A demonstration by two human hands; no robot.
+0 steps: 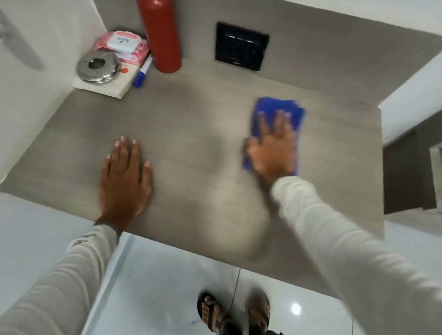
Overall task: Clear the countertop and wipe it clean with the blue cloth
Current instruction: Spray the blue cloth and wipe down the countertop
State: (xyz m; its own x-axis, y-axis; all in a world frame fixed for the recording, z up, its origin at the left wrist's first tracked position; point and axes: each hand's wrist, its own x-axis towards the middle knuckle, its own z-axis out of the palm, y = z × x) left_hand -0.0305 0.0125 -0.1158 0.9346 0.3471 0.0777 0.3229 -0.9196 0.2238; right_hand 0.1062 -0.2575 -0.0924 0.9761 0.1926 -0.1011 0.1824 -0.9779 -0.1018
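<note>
The grey wood-grain countertop [190, 132] fills the middle of the view. A blue cloth [271, 110] lies flat on its right side, and my right hand [273, 152] presses down on it with fingers spread; hand and cloth are motion-blurred. My left hand [124, 179] rests flat on the counter near the front left, fingers together, holding nothing. In the back left corner stand a red bottle [160, 32], a pink wipes pack [123, 45], a round metal ashtray [97, 67] on a white box [118, 86], and a blue-capped marker [141, 73].
A black wall socket [242, 45] sits on the back panel above the counter. White walls close in the left side. The counter's front edge overhangs a glossy white tiled floor [155, 291], where my sandalled feet [213, 313] stand.
</note>
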